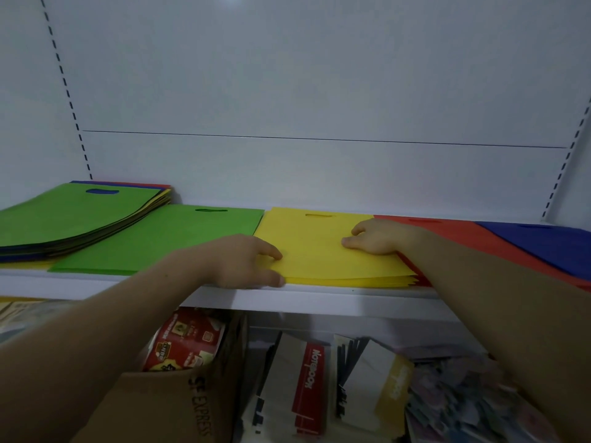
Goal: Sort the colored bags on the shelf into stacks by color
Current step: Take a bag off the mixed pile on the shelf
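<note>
A stack of yellow bags (323, 251) is lying flat at the middle of a white shelf (319, 300), its front edges fanning slightly at the shelf's lip. The left hand (243, 260) is pinching the stack's near left corner, forefinger on top and thumb against the front edge. Its other fingers are hidden behind the hand. The right hand (377, 236) is resting on top of the stack near its right edge, fingers lightly bent and gripping nothing visible, with the thumb out of sight. Both forearms are reaching in from the bottom corners, cut off by the frame.

Touching the yellow on its left, green bags (160, 241) are lying flat, though how many is hard to tell. Farther left a thicker mixed pile (73, 215) is overlapping their edge. A green bag is lying on top of it, with dark, yellow, red and blue edges showing beneath, and its left side is cut off. To the right of the yellow, red bags (463, 238) are lying partly hidden under the right forearm. Beyond them, blue bags (543, 247) are running off the right edge.

Below the shelf, dim and blurred, a cardboard box (179, 404) printed "SF EXPRESS" is holding red packets. Beside it, upright packs (308, 388) are standing, one of them red and marked "Notebook". The clutter at the far lower right is too blurred to make out.
</note>
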